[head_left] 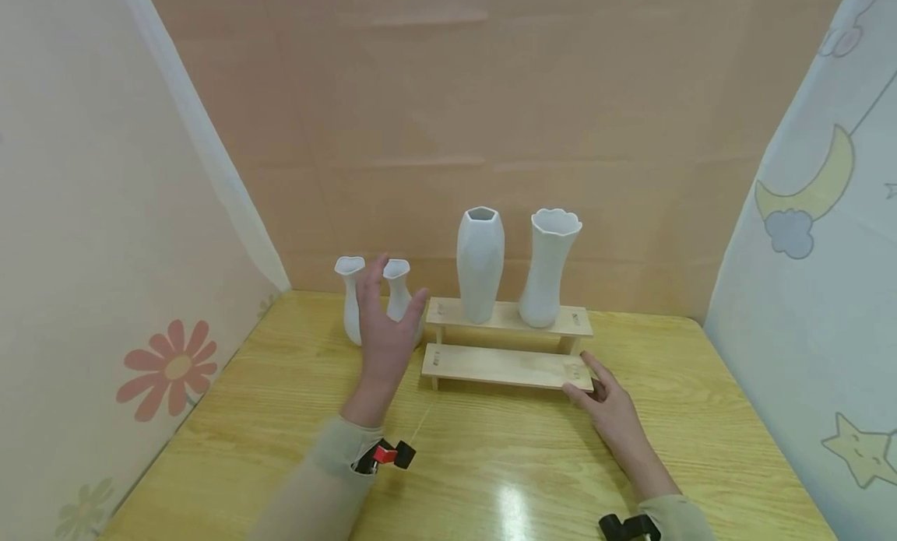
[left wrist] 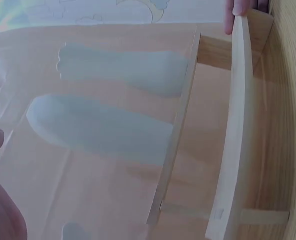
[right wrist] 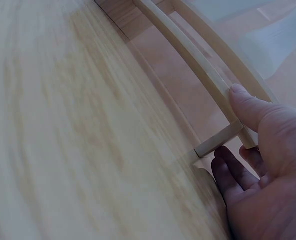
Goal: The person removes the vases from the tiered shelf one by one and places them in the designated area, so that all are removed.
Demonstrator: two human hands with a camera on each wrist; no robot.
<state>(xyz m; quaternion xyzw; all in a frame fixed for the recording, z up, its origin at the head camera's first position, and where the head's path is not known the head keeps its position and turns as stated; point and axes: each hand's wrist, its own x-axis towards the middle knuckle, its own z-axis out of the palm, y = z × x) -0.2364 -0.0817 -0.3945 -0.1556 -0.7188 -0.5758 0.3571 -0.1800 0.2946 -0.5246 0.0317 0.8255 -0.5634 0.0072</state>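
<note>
A two-tier wooden stand (head_left: 504, 366) rests on the table. My right hand (head_left: 617, 416) grips the right end of its lower board, thumb on the front edge and fingers beside and below it, as the right wrist view shows. On the upper board stand a tall faceted white vase (head_left: 480, 268) and a white vase with a scalloped rim (head_left: 550, 272). My left hand (head_left: 387, 339) is raised, fingers extended and thumb spread, holding nothing. Behind it, left of the stand, are two smaller white vases, one (head_left: 350, 300) partly covered and the other (head_left: 397, 288) largely hidden by the hand.
The wooden table (head_left: 490, 463) meets an orange-brown backdrop (head_left: 448, 136) behind the stand. Pale patterned sheets hang on both sides, with a red flower (head_left: 175, 366) on the left and a moon (head_left: 816, 187) on the right.
</note>
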